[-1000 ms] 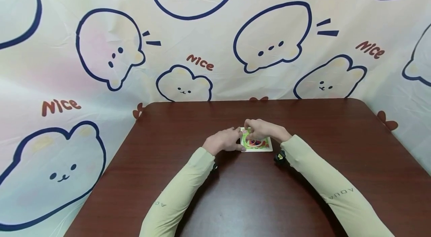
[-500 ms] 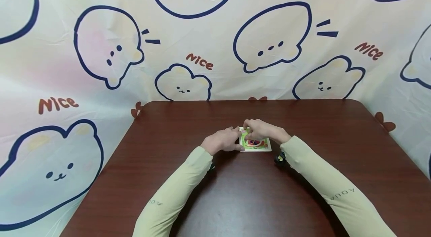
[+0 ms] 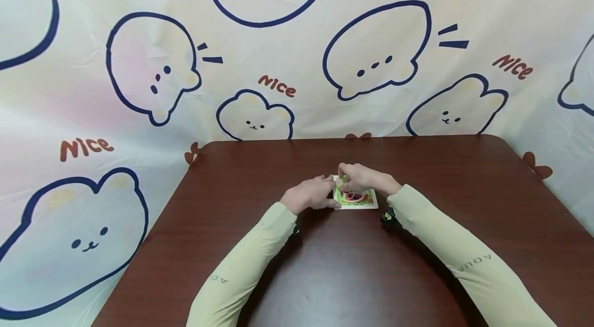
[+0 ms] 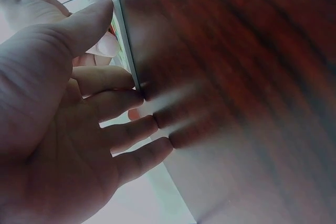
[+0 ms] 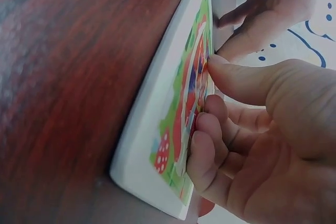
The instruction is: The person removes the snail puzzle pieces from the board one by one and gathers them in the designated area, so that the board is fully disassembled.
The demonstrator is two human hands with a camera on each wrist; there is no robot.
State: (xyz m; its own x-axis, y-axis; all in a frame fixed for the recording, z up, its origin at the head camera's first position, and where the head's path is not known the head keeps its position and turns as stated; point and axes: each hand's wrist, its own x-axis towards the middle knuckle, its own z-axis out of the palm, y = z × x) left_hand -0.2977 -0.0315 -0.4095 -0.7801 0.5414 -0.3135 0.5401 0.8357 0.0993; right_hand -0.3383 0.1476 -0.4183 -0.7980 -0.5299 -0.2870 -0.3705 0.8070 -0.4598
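Observation:
A flat board (image 3: 366,206) with a white border and a bright green, red and purple picture lies on the table. My left hand (image 3: 311,194) rests at its left side; in the left wrist view, the fingers (image 4: 134,131) are extended with tips down at the table, and the thumb (image 4: 97,17) lies on the board's edge. My right hand (image 3: 364,179) is over the picture with bent fingers. In the right wrist view, the thumb (image 5: 239,80) and curled fingertips touch the picture (image 5: 181,114). Whether they pinch a small part is hidden.
The brown wooden table (image 3: 320,270) extends around the board on all sides. Behind it hangs a pale cloth (image 3: 306,48) printed with cartoon bears. Dark wrist devices (image 3: 388,216) sit under the sleeves.
Both hands keep nearly the same place at the board, with only slight finger movement of the right hand. The head view shifts a little.

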